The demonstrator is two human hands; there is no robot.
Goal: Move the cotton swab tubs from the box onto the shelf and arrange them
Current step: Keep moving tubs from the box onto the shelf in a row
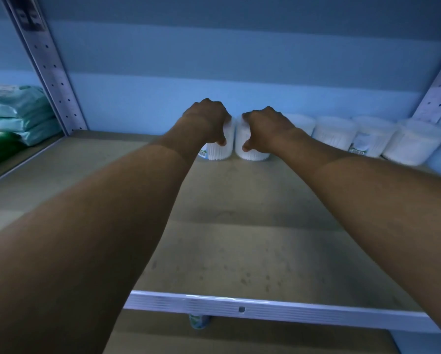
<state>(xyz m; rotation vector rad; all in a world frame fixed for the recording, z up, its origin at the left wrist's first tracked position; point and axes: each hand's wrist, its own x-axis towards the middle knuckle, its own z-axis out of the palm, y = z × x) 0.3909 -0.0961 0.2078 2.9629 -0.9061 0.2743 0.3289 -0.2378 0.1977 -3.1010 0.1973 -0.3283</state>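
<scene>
Blue wall fills the far side, with light and dark bands across it. Below it lies a wide tan shelf, dusty and speckled, with a pale metal rail along its near edge. Grey posts with holes stand at the far left and far right corners.

Six white tubs stand in a row at the far edge, against the wall. The left hand curls over the top of the leftmost tub and grips it. The right hand grips the next tub, just beside the first. Four more tubs stand in a line to the right.

Green and pale packs are stacked on the next shelf to the left.
</scene>
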